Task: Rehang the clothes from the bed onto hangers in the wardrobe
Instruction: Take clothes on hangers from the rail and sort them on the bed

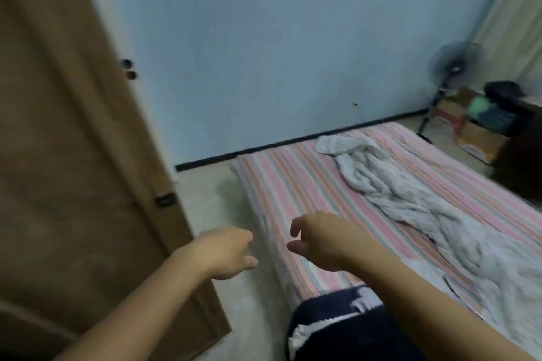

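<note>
A pale blue wall backs the striped bed. Left of the bed stands a brown door. The left hand and right hand hover empty, fingers loosely curled, over the bed's near corner. A crumpled white cloth (no readable writing) lies across the bed.

A single head-worn view looks forward and down from above the person's own forearms, so both hands sit close to the lens in the lower middle: the left hand and the right hand (the wide angle bends the edges). Beyond and right of the right hand runs the striped mattress; left of the left hand, very near, stands a brown door; the blue wall faces the camera farthest off.
</note>
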Available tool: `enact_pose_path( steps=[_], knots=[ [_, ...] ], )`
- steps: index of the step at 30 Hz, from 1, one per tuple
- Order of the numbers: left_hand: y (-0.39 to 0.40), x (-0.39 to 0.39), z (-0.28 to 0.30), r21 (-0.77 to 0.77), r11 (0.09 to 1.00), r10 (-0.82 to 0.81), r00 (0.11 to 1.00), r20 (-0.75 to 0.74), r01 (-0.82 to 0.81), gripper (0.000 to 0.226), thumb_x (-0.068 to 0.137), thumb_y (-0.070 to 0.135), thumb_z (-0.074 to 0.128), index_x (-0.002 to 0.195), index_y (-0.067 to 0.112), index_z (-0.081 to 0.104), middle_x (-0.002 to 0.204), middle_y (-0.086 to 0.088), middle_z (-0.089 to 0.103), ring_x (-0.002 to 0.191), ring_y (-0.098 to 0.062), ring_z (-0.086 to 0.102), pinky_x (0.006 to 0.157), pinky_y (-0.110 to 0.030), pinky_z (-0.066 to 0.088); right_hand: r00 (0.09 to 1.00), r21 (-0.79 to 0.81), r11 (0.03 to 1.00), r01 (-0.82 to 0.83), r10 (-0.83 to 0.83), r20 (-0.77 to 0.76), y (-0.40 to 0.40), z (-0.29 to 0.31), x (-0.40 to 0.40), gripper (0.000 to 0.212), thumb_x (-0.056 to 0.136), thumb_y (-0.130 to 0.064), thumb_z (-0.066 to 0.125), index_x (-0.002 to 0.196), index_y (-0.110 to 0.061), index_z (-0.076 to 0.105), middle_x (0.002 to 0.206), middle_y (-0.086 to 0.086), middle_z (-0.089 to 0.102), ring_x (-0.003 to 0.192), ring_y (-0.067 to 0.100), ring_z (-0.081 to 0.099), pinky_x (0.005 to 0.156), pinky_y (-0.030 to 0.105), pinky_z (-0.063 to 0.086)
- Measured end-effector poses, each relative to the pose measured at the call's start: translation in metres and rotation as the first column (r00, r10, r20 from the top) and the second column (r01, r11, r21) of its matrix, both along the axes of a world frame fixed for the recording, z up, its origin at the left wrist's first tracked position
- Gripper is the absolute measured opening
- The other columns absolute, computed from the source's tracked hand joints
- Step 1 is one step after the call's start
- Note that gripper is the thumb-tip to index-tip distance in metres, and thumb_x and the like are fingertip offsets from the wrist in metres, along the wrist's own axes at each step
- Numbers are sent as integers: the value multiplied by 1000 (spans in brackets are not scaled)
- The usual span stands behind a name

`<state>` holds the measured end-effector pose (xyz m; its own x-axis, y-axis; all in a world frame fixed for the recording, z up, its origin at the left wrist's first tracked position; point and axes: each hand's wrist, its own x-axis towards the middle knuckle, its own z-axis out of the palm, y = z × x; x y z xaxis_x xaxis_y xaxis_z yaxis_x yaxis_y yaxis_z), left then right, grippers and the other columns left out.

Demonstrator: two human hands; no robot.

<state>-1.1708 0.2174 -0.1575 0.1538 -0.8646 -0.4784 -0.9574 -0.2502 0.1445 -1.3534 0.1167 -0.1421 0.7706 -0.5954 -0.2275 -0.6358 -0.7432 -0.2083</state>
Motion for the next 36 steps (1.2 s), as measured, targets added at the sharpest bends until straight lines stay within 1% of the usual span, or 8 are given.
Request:
enact_pose_path(
  steps=[4, 10, 13, 16, 21, 26, 31, 36],
  knots=[
    [99, 61, 36, -32, 968, 249, 969, 3, -248, 51, 94, 54, 53, 135, 24, 50, 134, -2, 57, 119, -25, 57, 97, -41, 48, 971, -45, 971, -237, 238, 15, 59, 31, 80, 40, 98, -47, 53, 127, -21, 61, 120, 2, 67, 107, 25, 63, 90, 38, 53],
    [229, 95, 75, -73, 809, 582, 812, -38, -583, 51, 95, 52, 52, 138, 25, 47, 135, 1, 51, 118, -19, 54, 99, -37, 47, 846, -56, 847, -529, 531, 39, 147, 69, 163, 26, 98, -45, 54, 105, -23, 66, 100, -1, 70, 91, 18, 67, 77, 32, 55],
    [278, 92, 87, -92, 721, 686, 726, -48, -687, 44, 95, 53, 51, 132, 28, 51, 130, 2, 54, 112, -18, 57, 94, -36, 49, 742, -67, 743, -666, 669, 42, 184, 83, 192, 21, 98, -45, 55, 103, -27, 63, 100, -4, 69, 91, 16, 66, 73, 27, 50],
    [317, 84, 97, -121, 636, 762, 645, -55, -762, 40, 96, 52, 50, 128, 28, 53, 125, 2, 57, 109, -18, 58, 90, -34, 49, 633, -84, 634, -769, 773, 45, 215, 92, 218, 21, 97, -47, 54, 105, -30, 62, 102, -6, 69, 94, 17, 65, 79, 33, 54],
    [371, 61, 111, -246, 410, 904, 427, -19, -878, 43, 96, 52, 49, 127, 22, 54, 124, 0, 58, 109, -20, 58, 91, -37, 48, 386, -116, 401, -909, 913, 135, 278, 112, 249, 18, 95, -45, 53, 102, -31, 63, 103, -2, 68, 98, 22, 65, 80, 34, 51],
    [418, 32, 116, -319, 209, 978, 201, 61, -924, 34, 92, 57, 50, 114, 31, 57, 115, 5, 64, 108, -23, 61, 87, -37, 49, 168, -144, 236, -961, 912, 375, 352, 128, 267, 21, 94, -42, 54, 96, -25, 66, 94, 3, 70, 91, 30, 68, 75, 39, 56],
    [454, -5, 113, -282, 16, 1000, 13, 11, -959, 38, 91, 57, 52, 117, 30, 56, 112, 6, 63, 106, -21, 62, 88, -38, 51, 54, -117, 128, -985, 865, 499, 442, 136, 283, 24, 96, -39, 58, 97, -15, 61, 85, 10, 66, 85, 37, 64, 64, 38, 50],
    [483, -32, 113, -256, -139, 988, -117, -97, -957, 59, 96, 51, 53, 147, 25, 39, 143, -4, 47, 127, -21, 50, 104, -35, 43, 102, -134, 180, -975, 886, 453, 520, 133, 305, 50, 96, -46, 58, 123, -4, 50, 115, 19, 64, 103, 40, 64, 73, 39, 46]
  ],
)
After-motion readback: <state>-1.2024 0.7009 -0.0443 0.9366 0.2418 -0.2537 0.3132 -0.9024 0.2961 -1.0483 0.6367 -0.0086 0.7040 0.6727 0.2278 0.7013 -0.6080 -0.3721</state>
